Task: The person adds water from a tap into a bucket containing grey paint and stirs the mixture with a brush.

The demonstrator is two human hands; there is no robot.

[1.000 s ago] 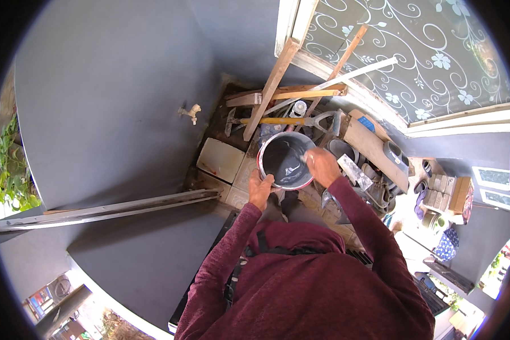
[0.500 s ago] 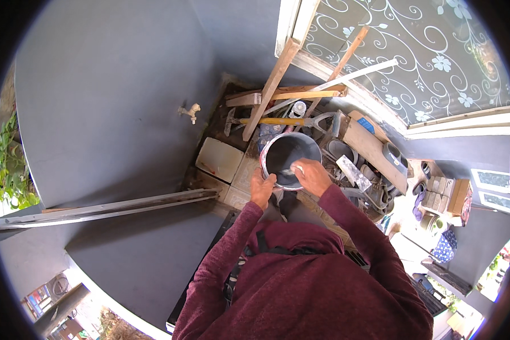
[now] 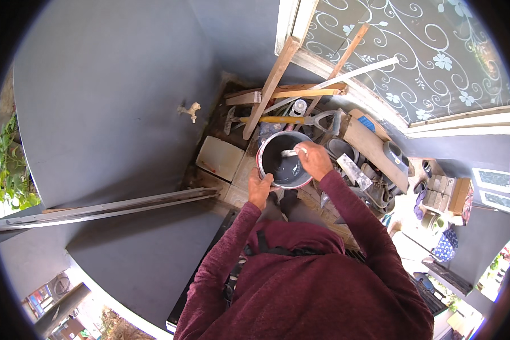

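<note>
In front of my body is a round bucket (image 3: 260, 154) with dark grey walls inside and what looks like wet grey paint at the bottom. My left hand (image 3: 260, 188) is closed on its near-left rim, thumb over the edge. My right hand (image 3: 314, 158) reaches in over the right rim, its fingers closed on a short pale stick-like handle (image 3: 289, 153). The handle's far end points left inside the bucket, and I cannot make out whether it ends in a brush.
Beyond the bucket lie a yellow-handled shovel (image 3: 280, 119) and a leaning wooden plank (image 3: 273, 85). Shoes and boards (image 3: 374, 144) crowd the right. A tap (image 3: 193, 111) juts from the grey wall (image 3: 113, 102). A long pale rail (image 3: 113, 211) extends at left.
My right hand has moved up and slightly away from me with the pale handle, which now shows more. The bucket has tilted a little, showing more of the grey contents.
</note>
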